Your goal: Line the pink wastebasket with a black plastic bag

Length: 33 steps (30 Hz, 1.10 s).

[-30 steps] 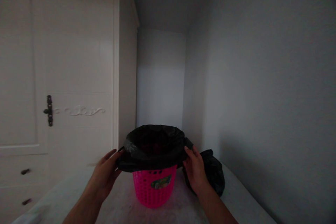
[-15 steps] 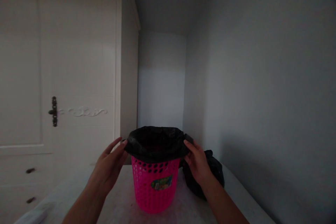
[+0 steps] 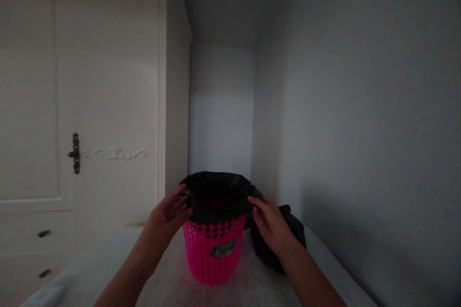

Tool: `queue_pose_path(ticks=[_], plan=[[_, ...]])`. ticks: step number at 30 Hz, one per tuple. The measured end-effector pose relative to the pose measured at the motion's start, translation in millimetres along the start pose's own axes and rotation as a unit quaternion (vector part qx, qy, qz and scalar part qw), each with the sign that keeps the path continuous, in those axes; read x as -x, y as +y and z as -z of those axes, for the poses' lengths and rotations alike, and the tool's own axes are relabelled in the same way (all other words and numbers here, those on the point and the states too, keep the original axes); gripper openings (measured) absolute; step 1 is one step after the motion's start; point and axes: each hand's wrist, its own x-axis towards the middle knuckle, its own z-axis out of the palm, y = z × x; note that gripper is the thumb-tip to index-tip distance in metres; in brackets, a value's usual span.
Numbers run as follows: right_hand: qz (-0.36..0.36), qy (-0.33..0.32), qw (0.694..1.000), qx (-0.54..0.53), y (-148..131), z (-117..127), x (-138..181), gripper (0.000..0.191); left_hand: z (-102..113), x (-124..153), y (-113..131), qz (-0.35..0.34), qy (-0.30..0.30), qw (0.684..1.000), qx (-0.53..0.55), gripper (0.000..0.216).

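A pink plastic wastebasket [image 3: 213, 261] with a perforated side and a label stands upright in front of me. A black garbage bag [image 3: 223, 213] lines it, its top edge folded outward over the rim. My left hand [image 3: 169, 213] is at the left side of the rim, fingers curled about the bag's edge, with the thumb lower and apart from the index finger. On the right, my right hand [image 3: 268, 223] pinches the bag's edge between thumb and fingers. The basket's inside is too dark to make out.
Behind my right forearm sits a bunched, filled-looking black bag [image 3: 297, 232]. The pale tabletop [image 3: 169, 273] carries all this. A white wardrobe [image 3: 115, 81] with dark handles rises at the left, and a grey wall [image 3: 360, 129] runs along the right.
My left hand has moved right and inward over the rim, bringing the bag's left edge in. The basket has shifted slightly right and tilts a little differently. My right hand has barely moved.
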Motion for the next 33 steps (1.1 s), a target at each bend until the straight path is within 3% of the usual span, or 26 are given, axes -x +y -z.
queue_pose_path(ticks=[3, 7, 10, 15, 18, 25, 28, 33], plan=[[0.020, 0.032, 0.998, -0.053, 2.6, 5.4, -6.7, 0.032, 4.8, -2.9, -8.2, -0.004, -0.005, 0.998, -0.059, 0.079], [0.049, 0.058, 0.996, -0.044, 2.4, 9.2, -15.1, 0.044, 8.6, -4.0, -8.2, -0.073, 0.016, 0.980, -0.182, 0.073], [0.057, 0.046, 0.997, 0.010, -4.6, 7.9, -27.2, 0.051, 8.8, -4.5, -3.9, -0.120, 0.031, 0.958, -0.259, 0.062], [0.073, 0.046, 0.990, 0.115, -22.3, 1.0, -57.7, 0.053, 15.4, -8.1, -0.9, -0.107, -0.008, 0.948, -0.301, 0.025], [0.127, 0.004, 0.974, 0.186, -29.4, -5.3, -76.8, 0.054, 20.2, -11.7, 0.0, -0.105, 0.015, 0.943, -0.315, 0.025], [0.251, -0.117, 0.882, 0.381, -37.7, -34.7, -115.9, 0.032, 10.4, -31.1, -0.3, -0.125, 0.064, 0.970, -0.200, 0.036], [0.308, -0.175, 0.821, 0.449, -41.2, -47.1, -129.0, 0.042, 6.7, -42.4, -5.7, -0.113, 0.085, 0.982, -0.129, 0.041], [0.335, -0.250, 0.699, 0.580, -44.6, -57.4, -147.6, 0.061, 6.7, -64.2, -12.6, -0.104, 0.105, 0.989, -0.024, 0.043]])
